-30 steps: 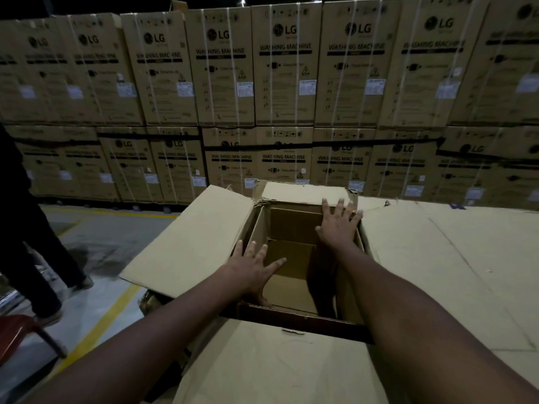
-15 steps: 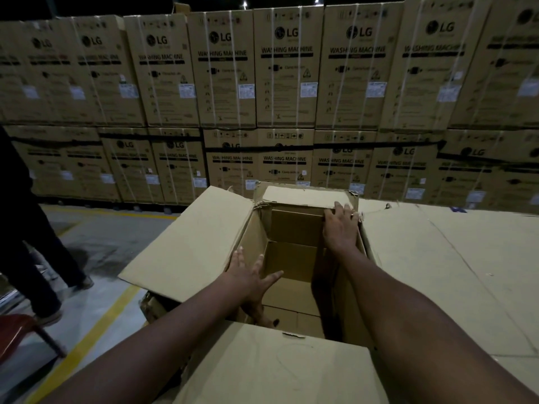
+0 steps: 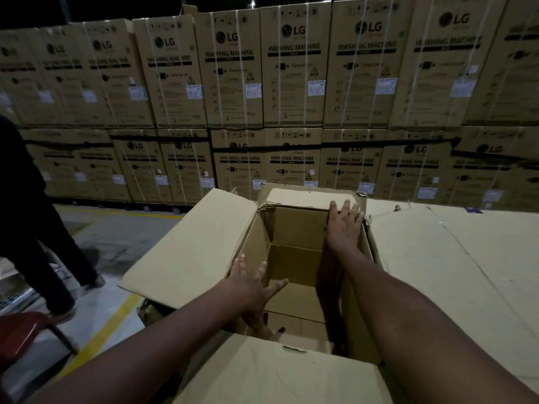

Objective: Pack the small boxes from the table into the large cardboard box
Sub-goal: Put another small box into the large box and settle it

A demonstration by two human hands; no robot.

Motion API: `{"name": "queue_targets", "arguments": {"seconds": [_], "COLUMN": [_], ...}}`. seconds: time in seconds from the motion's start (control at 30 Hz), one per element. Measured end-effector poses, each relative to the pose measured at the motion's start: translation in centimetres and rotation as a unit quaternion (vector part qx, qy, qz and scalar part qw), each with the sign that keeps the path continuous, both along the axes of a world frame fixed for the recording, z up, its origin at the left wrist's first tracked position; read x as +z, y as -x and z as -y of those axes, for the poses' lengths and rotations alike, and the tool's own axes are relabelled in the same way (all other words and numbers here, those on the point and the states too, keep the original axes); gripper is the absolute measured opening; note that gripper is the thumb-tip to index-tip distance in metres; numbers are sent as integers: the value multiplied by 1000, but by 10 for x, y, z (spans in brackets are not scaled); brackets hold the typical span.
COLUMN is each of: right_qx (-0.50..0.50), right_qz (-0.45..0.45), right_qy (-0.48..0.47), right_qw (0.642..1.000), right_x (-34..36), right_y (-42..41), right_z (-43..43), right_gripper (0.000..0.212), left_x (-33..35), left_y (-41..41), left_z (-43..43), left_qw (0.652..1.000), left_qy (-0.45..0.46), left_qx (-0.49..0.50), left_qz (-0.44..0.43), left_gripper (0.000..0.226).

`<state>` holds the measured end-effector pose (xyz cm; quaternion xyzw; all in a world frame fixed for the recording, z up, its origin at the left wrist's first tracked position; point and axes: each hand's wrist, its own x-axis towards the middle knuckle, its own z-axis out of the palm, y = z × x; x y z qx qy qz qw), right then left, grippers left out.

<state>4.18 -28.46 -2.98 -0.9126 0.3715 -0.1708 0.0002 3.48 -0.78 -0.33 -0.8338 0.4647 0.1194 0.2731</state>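
The large cardboard box (image 3: 294, 225) stands open in front of me, its four flaps folded outward and nothing visible inside. My left hand (image 3: 250, 287) lies flat, fingers spread, against the box's left wall at the rim. My right hand (image 3: 344, 225) rests open on the right wall near the far corner, fingers reaching over the far flap (image 3: 300, 198). Neither hand holds anything. No small boxes are in view.
A table covered in flat cardboard (image 3: 455, 272) stretches to the right of the box. A wall of stacked washing-machine cartons (image 3: 291, 83) fills the background. A person in dark clothes (image 3: 32, 228) walks at the left, near a red chair (image 3: 26, 330) and yellow floor lines (image 3: 99, 330).
The box's near flap has swung down toward me, so more of the inside shows. My right hand moved from fingers spread in the air onto the far right corner. My left hand slid lower along the left wall.
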Motion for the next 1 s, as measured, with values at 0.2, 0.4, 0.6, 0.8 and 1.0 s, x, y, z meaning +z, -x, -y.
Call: {"name": "queue_targets", "arguments": {"seconds": [0.2,0.4,0.6,0.8,1.0], "right_qx": [3,43,51,49,48], "right_qz": [-23,-36,-52,-49,-42], "right_qy": [3,3,12,14,7], "right_qw": [1000,998,997,997,998], "right_x": [-1,8,16,20,22], "right_y": [-1,4,18,28,34], "right_z": [2,-6,-9,-12,-14], "right_gripper": [75,86,90,91,90], "left_x": [7,10,17,15,12], "left_y": [-8,-11,-21,-26,-31], "left_z": [12,17,19,18,22], "left_qw": [997,996,992,990,988], "left_qy": [61,64,110,132,145], "left_qx": [-38,-47,-36,-40,-50], "left_qz": [39,46,43,34,36], "left_gripper": [111,95,72,74,72]}}
